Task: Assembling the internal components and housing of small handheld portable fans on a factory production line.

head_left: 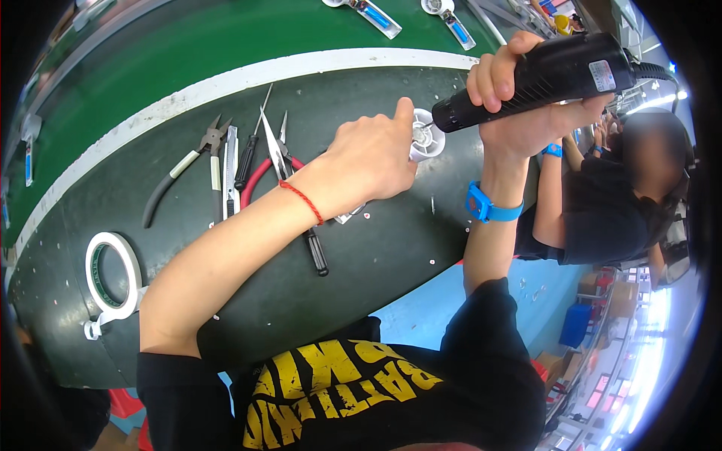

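My right hand [519, 113] is wrapped round a black electric screwdriver [549, 79] with a cord at its back end. Its thin bit points left into the round white plastic housing [430, 141] of a small device. My left hand [372, 154] grips that device from the left, fingers closed, and covers most of its body. Beneath my left forearm lie needle-nose pliers [259, 180] with red handles and a screwdriver [316, 252] with a black handle. Cutting pliers [184, 173], a utility knife [231, 165] and another black-handled screwdriver [246, 161] rest left of them.
A roll of white tape [135, 278] lies on the dark green table at left. Beyond a white strip [248, 83], a green conveyor belt [226, 37] carries similar white devices [376, 16] with blue cells. A co-worker [609, 203] sits close on my right.
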A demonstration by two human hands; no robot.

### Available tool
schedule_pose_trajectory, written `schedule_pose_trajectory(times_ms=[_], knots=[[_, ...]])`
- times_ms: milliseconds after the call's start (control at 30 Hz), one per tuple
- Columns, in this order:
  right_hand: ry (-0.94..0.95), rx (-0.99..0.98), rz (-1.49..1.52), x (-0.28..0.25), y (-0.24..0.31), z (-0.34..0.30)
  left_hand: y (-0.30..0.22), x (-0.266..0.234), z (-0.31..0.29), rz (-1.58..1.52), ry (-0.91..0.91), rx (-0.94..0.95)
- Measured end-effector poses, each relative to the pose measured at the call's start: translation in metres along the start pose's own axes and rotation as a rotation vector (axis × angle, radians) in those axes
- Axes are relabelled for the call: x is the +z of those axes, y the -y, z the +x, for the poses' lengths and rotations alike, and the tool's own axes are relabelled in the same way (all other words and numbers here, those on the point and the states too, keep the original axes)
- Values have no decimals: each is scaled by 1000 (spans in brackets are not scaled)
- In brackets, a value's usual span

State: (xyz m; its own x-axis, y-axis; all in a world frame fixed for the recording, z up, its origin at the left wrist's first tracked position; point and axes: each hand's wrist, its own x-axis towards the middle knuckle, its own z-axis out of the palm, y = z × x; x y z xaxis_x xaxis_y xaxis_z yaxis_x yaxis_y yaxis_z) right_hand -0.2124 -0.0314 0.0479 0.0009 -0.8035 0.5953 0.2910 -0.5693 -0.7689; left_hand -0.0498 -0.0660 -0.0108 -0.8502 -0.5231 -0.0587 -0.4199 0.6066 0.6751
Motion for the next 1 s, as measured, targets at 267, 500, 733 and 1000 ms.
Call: schedule_pose_trajectory(times_ms=[267, 500, 733, 1000], knots=[[-3, 1, -37, 4, -2, -1, -1, -2, -1, -12, 15, -4], [39, 18, 45, -6, -6, 0, -2, 1, -1, -23, 0, -1], [-144, 66, -117, 4, -4, 0, -2, 0, 0, -23, 14, -18], [339, 54, 55, 4, -10, 12, 3, -3, 1, -10, 6, -9]])
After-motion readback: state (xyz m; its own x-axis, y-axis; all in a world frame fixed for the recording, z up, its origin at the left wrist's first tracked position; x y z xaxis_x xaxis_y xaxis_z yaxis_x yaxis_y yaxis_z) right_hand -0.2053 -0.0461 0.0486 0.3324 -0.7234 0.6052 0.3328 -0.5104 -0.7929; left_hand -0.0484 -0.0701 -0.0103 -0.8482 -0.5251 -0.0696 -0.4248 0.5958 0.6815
